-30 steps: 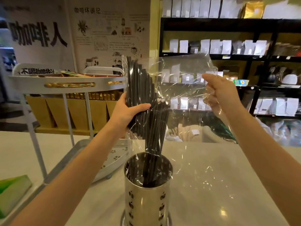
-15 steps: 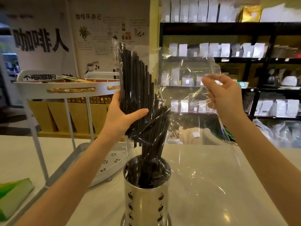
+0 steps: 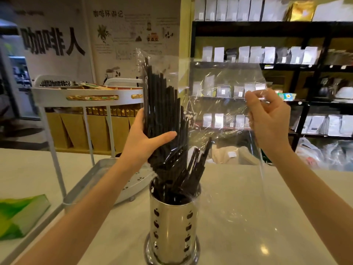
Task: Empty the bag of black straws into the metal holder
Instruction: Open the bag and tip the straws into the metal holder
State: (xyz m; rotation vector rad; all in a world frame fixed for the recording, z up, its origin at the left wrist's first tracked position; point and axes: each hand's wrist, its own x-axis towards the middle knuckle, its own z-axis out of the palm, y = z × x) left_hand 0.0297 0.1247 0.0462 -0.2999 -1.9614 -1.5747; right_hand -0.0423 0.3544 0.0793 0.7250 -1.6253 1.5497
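The left hand (image 3: 145,144) is wrapped around the black straws (image 3: 162,115), squeezing them through the clear bag (image 3: 219,92). The right hand (image 3: 269,121) pinches the loose, empty side of the bag and holds it up and out to the right. The straws stand almost straight up, leaning a little to the left at the top. Their low ends point down into the metal holder (image 3: 172,222), which sits right under the left hand on the white counter (image 3: 248,217). Some straws are already in the holder and lean to the right. It is hard to tell where the bag's open end is; it looks like it sits at the holder's rim. The straws need to slide straight down.
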